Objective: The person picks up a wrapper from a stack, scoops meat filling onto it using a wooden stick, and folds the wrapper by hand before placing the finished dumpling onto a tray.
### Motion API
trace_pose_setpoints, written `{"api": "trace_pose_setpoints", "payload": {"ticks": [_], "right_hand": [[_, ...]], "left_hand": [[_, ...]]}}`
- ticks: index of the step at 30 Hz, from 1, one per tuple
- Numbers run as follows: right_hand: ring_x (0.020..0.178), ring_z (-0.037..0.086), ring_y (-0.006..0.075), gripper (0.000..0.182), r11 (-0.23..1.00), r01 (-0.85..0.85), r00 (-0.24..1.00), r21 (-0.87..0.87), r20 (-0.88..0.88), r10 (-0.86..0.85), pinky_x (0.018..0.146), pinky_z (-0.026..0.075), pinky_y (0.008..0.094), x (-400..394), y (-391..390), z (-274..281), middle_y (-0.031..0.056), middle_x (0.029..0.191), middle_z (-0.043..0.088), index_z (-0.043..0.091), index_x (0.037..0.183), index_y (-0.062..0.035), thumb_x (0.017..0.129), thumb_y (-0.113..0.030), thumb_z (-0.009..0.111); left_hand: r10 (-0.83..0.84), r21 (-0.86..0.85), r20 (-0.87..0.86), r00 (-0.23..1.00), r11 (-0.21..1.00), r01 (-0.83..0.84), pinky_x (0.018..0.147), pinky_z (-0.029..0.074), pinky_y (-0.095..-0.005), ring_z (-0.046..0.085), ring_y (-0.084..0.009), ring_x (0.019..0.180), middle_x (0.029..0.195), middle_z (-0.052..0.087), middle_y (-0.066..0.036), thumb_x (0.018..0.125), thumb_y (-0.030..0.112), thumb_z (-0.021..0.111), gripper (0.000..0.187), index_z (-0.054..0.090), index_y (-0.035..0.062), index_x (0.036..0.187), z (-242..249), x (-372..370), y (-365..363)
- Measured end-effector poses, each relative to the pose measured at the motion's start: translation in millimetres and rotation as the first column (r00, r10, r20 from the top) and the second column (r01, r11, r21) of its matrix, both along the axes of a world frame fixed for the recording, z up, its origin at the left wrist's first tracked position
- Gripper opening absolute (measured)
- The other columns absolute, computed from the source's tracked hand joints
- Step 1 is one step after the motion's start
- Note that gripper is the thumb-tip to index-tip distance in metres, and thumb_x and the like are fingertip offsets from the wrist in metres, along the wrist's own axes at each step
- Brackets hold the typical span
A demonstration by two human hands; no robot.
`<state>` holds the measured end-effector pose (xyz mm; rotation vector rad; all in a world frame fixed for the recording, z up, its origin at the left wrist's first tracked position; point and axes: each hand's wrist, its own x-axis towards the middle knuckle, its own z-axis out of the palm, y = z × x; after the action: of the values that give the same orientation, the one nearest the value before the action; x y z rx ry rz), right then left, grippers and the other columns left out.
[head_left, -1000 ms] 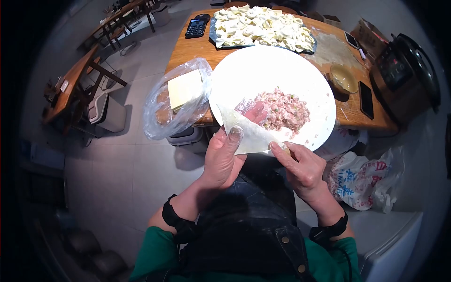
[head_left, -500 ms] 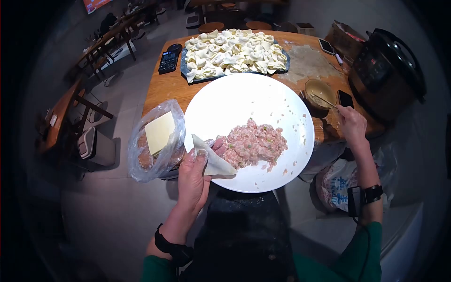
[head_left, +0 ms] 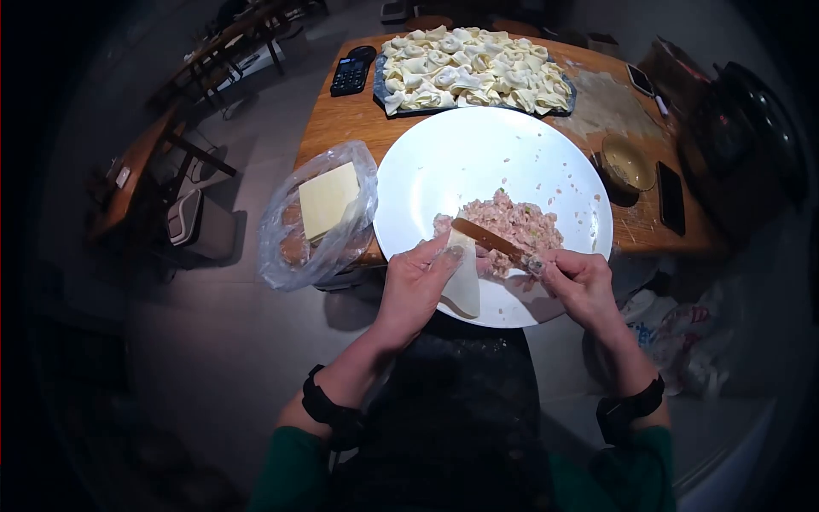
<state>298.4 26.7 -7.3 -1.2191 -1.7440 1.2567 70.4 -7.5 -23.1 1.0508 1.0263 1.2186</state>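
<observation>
Over the near edge of a big white plate (head_left: 418, 183), my left hand (head_left: 415, 286) pinches a wonton wrapper (head_left: 465, 282) that hangs down in a folded shape. My right hand (head_left: 584, 290) grips a flat brown wooden spatula (head_left: 490, 241), its blade end laid against the top of the wrapper. Behind the spatula lies a mound of raw minced meat (head_left: 525, 222) with green bits. Left of the plate, a stack of square wrappers (head_left: 328, 200) rests in a clear plastic bag (head_left: 277, 247).
A dark tray (head_left: 384, 96) heaped with wontons (head_left: 473, 72) stands at the back, beside a black phone handset (head_left: 351, 72). At right are a small bowl (head_left: 627, 162), a smartphone (head_left: 671, 198) and a dark cooker (head_left: 742, 136).
My right hand has moved left from the small bowl to the wrapper, bringing the spatula along. My left hand still holds the wrapper. The whole view has shifted.
</observation>
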Motion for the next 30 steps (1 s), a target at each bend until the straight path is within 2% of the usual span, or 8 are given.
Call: {"api": "trace_pose_setpoints", "payload": {"ticks": [10,14,17,19,20,21,23,30], "right_hand": [[0.079,0.053,0.0051,0.033,0.986,0.166,0.91,-0.013,-0.383,-0.158,0.07,0.043,0.0194,-66,-52,-22,0.001,0.088,0.059,0.057,0.104,0.0011,0.073,0.0,0.068],[0.076,0.054,0.0059,0.024,0.937,0.347,0.811,-0.026,-0.494,-0.314,0.069,0.044,0.0201,-81,-54,-37,0.0008,0.083,0.06,0.061,0.1,0.0022,0.077,0.002,0.065],[0.073,0.055,0.0068,0.019,0.908,0.409,0.776,0.09,-0.558,-0.294,0.067,0.044,0.0214,-78,-38,-37,0.0011,0.078,0.061,0.063,0.099,0.0023,0.08,0.002,0.061],[0.067,0.059,0.0117,0.027,0.898,0.327,0.881,0.295,-0.44,-0.176,0.063,0.046,0.0235,-72,-28,-31,0.0064,0.077,0.064,0.063,0.103,0.0005,0.076,0.003,0.063],[0.067,0.059,0.0117,0.027,0.896,0.324,0.88,0.305,-0.445,-0.167,0.063,0.046,0.0235,-67,-20,-25,0.0064,0.077,0.064,0.063,0.103,0.0005,0.076,0.003,0.063],[0.063,0.059,0.0135,0.032,0.761,0.167,0.974,0.626,-0.222,-0.031,0.059,0.046,0.024,-63,-11,-10,0.0082,0.075,0.064,0.063,0.103,0.0004,0.071,0.004,0.064],[0.058,0.061,0.022,0.036,0.52,-0.114,0.99,0.847,0.141,-0.013,0.052,0.047,0.0285,-59,-7,14,0.0132,0.07,0.062,0.064,0.093,-0.001,0.058,0.004,0.067],[0.049,0.055,0.0118,0.012,0.791,-0.153,0.938,0.592,0.34,-0.073,0.046,0.043,0.0255,-36,21,7,0.0066,0.061,0.059,0.057,0.072,-0.0025,0.07,-0.003,0.069]], "left_hand": [[0.04,-0.084,0.795,0.605,0.995,0.045,0.102,0.037,-0.0416,0.047,-0.0227,0.119,0.124,0.05,-0.011,0.096,0.02,0.042,0.037,0.037,0.0052,0.13,-2,14,-11],[0.107,-0.128,0.812,0.573,0.992,-0.005,0.103,0.036,-0.039,0.048,-0.0191,0.114,0.119,0.051,-0.006,0.096,0.02,0.043,0.039,0.035,0.0077,0.132,-11,15,-13],[0.077,-0.078,0.742,0.666,0.997,-0.028,0.097,0.042,-0.038,0.054,-0.0192,0.107,0.111,0.056,-0.006,0.096,0.017,0.044,0.032,0.044,0.0055,0.126,-14,11,-9],[0.111,-0.013,0.248,0.962,0.994,-0.111,0.088,0.047,-0.0361,0.059,-0.02,0.097,0.102,0.06,-0.008,0.091,0.012,0.052,0.028,0.053,0.0038,0.117,-11,9,-9],[0.112,-0.001,0.246,0.963,0.993,-0.116,0.088,0.047,-0.0361,0.059,-0.02,0.097,0.102,0.06,-0.008,0.091,0.012,0.052,0.028,0.053,0.0038,0.117,-9,6,-7],[0.202,0.355,-0.189,0.961,0.926,-0.125,0.084,0.049,-0.0354,0.06,-0.022,0.093,0.099,0.061,-0.009,0.086,0.009,0.056,0.028,0.056,0.0037,0.113,-3,2,-8],[0.431,0.651,-0.639,0.638,0.745,0.149,0.07,0.05,-0.0353,0.06,-0.0285,0.082,0.089,0.059,-0.012,0.072,0.005,0.066,0.029,0.059,0.0021,0.1,9,-1,-7],[0.479,0.674,-0.703,0.526,0.684,0.278,0.072,0.052,-0.0337,0.061,-0.0269,0.089,0.103,0.059,-0.011,0.068,0.002,0.067,0.048,0.056,0.0054,0.114,10,4,4]]}}
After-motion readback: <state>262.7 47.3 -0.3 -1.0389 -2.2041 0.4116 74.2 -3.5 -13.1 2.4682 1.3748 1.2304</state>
